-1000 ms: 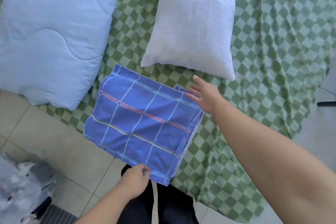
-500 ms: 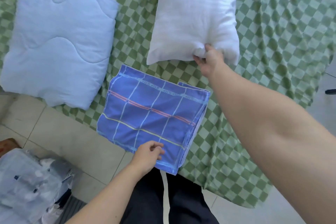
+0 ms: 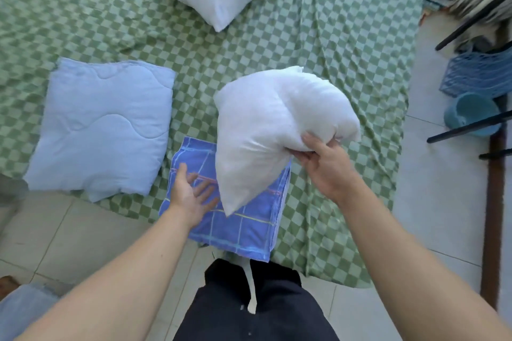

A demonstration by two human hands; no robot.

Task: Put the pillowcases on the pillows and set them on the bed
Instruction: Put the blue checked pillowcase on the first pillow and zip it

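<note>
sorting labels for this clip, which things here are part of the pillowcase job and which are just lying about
Part of the job:
white pillow, gripped by right hand
blue checked pillowcase, under left hand
half-cased pillow
bed

Lying about:
light blue quilted cushion
blue basket
teal bucket

1. A bedroom in a home: a bed (image 3: 346, 69) spread with a green checked sheet fills most of the view.
2. Pillows (image 3: 216, 3), a folded light-blue quilt (image 3: 102, 130) and a blue plaid pillowcase (image 3: 238, 227) lie on it.
3. Pale tiled floor (image 3: 63, 232), with a blue plastic basket (image 3: 476, 69) and bucket (image 3: 468, 113) beside the bed.
</note>
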